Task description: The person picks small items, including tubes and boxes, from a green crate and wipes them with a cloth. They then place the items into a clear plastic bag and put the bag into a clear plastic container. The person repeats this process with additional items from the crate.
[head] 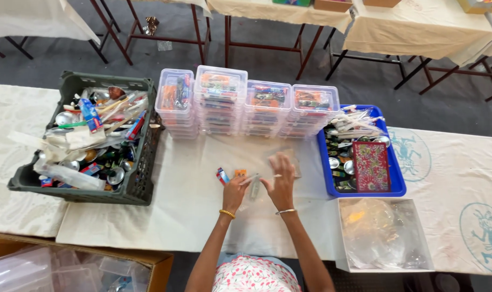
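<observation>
The left hand and the right hand are working close together over the middle of the bench, which is wearing a pale cloth. Both hands are holding a small clear plastic packet between them. The left hand's fingers are curling around its near end. The right hand's fingers are spreading wide above it, so I cannot tell how firmly that hand is gripping. A gold bangle is sitting on the left wrist and a thin silver one on the right.

Just left of the hands, a small red and blue packet and a small orange piece are lying on the cloth. A flat clear lid is lying just behind the right hand.

Behind all this, four stacks of clear plastic boxes are standing in a row, side by side, filled with colourful little things. They are walling off the far edge of the bench.

To the right, one blue plastic tray is holding white wrapped sticks, small shiny tins and a red flowery flat case. Nearer than the tray, one white box is holding crinkly clear bags.

To the left, one dark green plastic crate is heaped with mixed packets, round silver tins and wrappers. One brown cardboard box is sitting low at the bottom left, holding more clear containers.
</observation>
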